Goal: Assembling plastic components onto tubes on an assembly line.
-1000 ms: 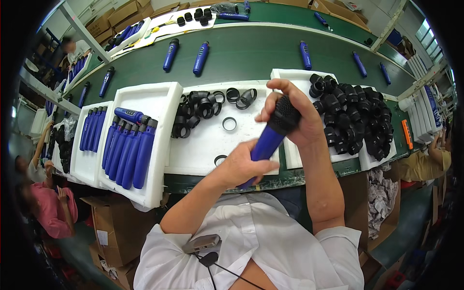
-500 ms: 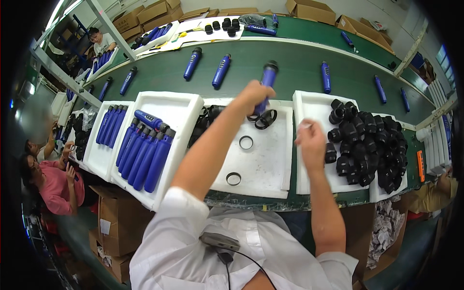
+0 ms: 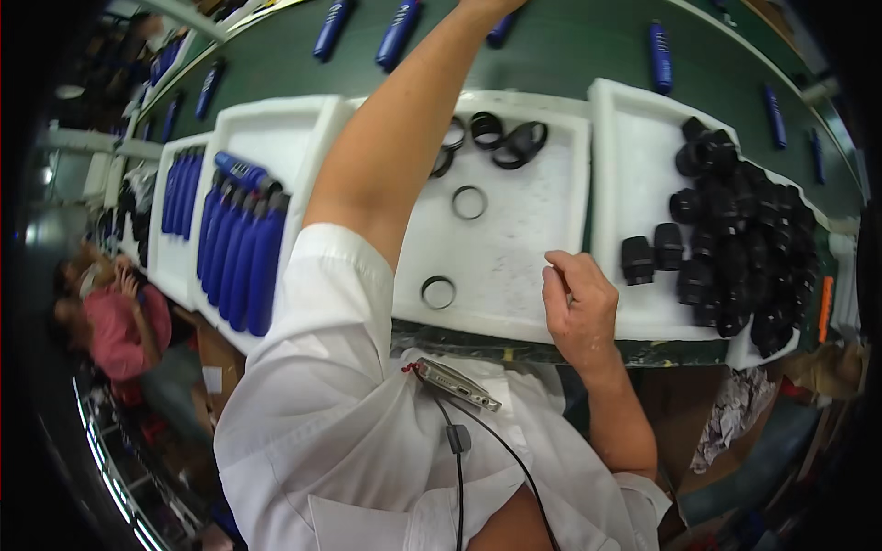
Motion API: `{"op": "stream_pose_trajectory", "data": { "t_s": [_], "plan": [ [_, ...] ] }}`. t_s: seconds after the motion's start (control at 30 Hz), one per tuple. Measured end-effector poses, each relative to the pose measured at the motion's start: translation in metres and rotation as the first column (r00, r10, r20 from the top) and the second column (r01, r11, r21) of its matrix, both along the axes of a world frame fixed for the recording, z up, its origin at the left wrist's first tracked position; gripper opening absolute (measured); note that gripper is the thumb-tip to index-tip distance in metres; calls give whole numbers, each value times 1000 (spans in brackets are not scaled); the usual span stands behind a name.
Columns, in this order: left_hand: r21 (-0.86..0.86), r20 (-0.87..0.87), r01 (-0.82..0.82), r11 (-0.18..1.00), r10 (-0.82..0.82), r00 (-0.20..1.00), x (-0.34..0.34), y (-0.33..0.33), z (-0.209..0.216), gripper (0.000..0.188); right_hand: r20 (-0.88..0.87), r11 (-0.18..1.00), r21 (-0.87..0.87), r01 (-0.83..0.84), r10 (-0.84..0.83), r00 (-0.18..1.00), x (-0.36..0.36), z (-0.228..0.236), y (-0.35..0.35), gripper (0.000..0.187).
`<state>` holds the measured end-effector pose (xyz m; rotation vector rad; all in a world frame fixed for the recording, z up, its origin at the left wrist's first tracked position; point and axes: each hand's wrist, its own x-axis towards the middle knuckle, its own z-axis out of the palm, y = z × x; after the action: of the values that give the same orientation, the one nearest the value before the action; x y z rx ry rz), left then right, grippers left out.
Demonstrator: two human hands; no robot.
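Probably for easy reach, rings (image 3: pixel 528 140) and black caps (image 3: pixel 735 241) flank the loosely curled, empty right hand (image 3: pixel 581 308); the left hand (image 3: pixel 491 5) is at a far mic (image 3: pixel 500 31), grip cut off, untellable.

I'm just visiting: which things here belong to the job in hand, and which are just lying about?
Likely in the job:
blue microphone by the left hand
blue bodies at left
black rings in the middle
black heads piled at right
white foam trays

Probably just lying about:
orange object, far right
crumpled paper, lower right
cardboard box, lower left
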<state>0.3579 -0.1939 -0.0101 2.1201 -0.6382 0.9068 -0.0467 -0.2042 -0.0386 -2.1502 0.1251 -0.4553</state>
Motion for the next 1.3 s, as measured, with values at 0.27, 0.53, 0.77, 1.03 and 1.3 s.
{"op": "stream_pose_trajectory", "data": {
  "t_s": [0.27, 0.53, 0.77, 1.03, 1.3],
  "plan": [
    [318, -209, 107, 942, -41, 977, -115, 224, 189, 40, -192, 840, -220, -495, 461, 867, 18, 1, 70, 33],
    [654, -395, -264, 708, 618, 679, -168, 478, 114, 42, -234, 826, -328, -459, 400, 886, 19, -10, 77, 29],
    [828, -304, -4, 561, 454, 838, -140, 415, 60, 36, -231, 679, -509, -528, 484, 844, 21, 1, 91, 50],
    [916, -284, 167, 364, 295, 912, -113, 426, 44, 32, -339, 580, -520, -627, 534, 775, 36, -2, 89, 16],
    [517, -52, 53, 854, -30, 998, -144, 400, 132, 41, -160, 848, -184, -496, 473, 867, 37, -12, 70, 12]
  ]
}}
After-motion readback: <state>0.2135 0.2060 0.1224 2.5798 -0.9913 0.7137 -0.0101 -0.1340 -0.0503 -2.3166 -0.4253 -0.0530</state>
